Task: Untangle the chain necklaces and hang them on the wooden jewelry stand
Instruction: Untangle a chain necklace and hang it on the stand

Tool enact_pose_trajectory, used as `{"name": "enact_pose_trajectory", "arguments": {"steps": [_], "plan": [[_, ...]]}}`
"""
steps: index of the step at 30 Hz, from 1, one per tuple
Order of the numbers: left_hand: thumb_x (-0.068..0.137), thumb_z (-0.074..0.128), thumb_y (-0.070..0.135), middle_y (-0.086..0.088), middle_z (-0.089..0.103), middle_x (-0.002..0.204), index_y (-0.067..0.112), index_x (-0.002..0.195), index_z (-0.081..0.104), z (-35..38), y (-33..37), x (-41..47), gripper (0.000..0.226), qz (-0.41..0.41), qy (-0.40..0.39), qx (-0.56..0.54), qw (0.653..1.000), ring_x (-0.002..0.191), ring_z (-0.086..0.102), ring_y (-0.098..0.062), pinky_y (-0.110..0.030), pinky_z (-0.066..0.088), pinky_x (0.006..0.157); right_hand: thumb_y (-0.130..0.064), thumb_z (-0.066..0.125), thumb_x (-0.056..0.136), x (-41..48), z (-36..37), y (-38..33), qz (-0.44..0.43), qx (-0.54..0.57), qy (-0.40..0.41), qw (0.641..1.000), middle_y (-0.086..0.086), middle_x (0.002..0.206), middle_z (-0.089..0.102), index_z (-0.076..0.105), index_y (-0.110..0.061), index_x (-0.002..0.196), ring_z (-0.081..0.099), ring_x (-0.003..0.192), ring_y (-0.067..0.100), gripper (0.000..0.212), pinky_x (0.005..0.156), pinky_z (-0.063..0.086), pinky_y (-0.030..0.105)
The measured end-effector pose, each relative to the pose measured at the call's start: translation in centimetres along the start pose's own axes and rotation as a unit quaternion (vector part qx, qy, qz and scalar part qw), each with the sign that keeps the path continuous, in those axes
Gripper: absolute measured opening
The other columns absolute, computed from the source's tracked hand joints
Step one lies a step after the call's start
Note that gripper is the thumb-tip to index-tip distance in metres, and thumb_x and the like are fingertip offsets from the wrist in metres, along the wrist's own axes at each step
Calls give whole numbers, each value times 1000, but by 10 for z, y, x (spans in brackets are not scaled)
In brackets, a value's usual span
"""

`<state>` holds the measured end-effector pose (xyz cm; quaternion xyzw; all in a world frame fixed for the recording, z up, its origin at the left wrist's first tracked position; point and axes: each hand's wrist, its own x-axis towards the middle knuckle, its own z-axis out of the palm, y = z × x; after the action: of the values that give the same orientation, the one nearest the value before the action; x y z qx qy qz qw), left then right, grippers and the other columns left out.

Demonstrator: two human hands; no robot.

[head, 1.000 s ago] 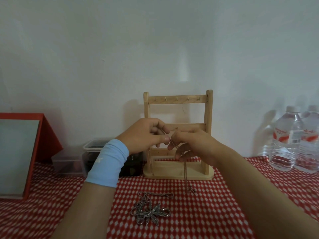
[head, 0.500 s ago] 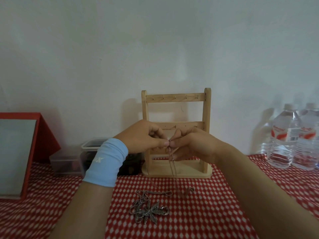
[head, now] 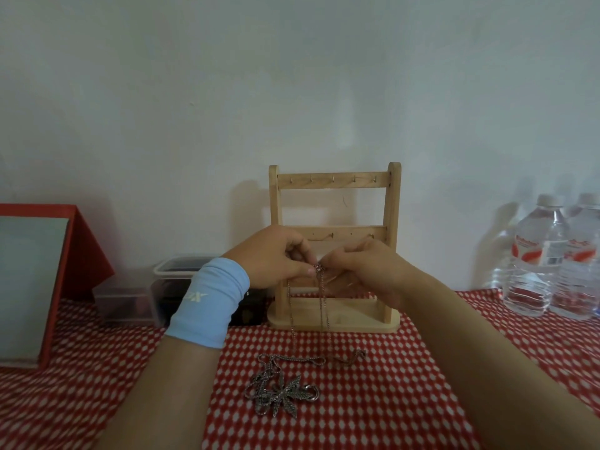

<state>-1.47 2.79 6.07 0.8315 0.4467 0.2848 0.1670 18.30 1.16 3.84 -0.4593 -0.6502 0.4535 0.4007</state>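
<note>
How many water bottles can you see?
2. One water bottle stands at the right on the table by the wall; the other bottle is beside it, cut off by the picture's edge. More may be hidden.

Two bare forearms reach forward, raised. The left hand (head: 276, 258) and right hand (head: 363, 271) meet fingertip to fingertip, pinched closed. A pale blue band wraps the left wrist.

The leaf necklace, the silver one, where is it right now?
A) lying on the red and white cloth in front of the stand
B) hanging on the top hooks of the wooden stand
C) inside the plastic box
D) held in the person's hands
A: the leaf necklace lies in a heap on the checked cloth, nearer the camera than the wooden stand, whose top hooks are bare.
</note>
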Motion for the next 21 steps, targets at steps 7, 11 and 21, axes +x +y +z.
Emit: {"name": "enact_pose_trajectory", "arguments": {"steps": [7,11,21], "plan": [[82,76,15,1,71,83,21,84,71,6,-5,2,8,-16,43,-39,998,78,68,-15,-27,56,76,-23,59,102,4,5,-1,11,-142,15,990,3,88,80,74,-9,101,76,75,18,20,82,62,43],[84,73,7,1,69,80,13,89,71,11,1,1,8,-15,41,-123,991,73,67,-12,-23,58,69,-23,60,101,1,1,-5,19,-195,-24,980,5,90,80,74,-7,99,76,73,19,22,76,64,40],[86,69,2,-10,73,85,10,109,59,13,4,0,27,-58,-45,-173,982,69,71,-17,-31,58,68,-29,36,111,-1,7,-3,-13,-60,-44,997,15,92,63,63,-8,104,68,62,28,35,62,63,40]]}}
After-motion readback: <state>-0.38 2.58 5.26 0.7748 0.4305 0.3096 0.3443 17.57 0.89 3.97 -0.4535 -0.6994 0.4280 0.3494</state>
